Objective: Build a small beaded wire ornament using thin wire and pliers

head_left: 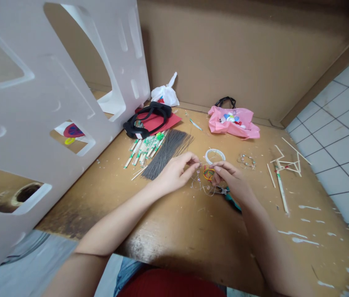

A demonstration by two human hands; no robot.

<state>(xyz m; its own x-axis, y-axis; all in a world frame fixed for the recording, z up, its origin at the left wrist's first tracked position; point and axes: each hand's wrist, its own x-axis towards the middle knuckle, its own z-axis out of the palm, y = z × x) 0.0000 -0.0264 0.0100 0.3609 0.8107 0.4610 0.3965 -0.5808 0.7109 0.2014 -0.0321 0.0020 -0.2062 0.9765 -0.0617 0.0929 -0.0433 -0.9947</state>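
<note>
Near the middle of the table, my left hand [179,170] is closed, pinching a thin clear beaded wire [199,180] between thumb and fingertips. My right hand [230,176], also closed in a pinch, grips the same strand a short way to the right. Loops with small beads hang below the fingers. Just behind lies a white wire coil [215,150]. Yellow and red bands [208,174] rest on the table between the hands. Pliers [231,200] with teal handles lie partly hidden under my right hand and forearm.
Left of my hands are dark thin sticks [168,150] and wrapped chopsticks [145,150], with a black headband [158,119] behind. A pink bag [239,128] and white bag [165,95] lie at the back. At right are a beaded bracelet [247,161] and a stick frame [291,165].
</note>
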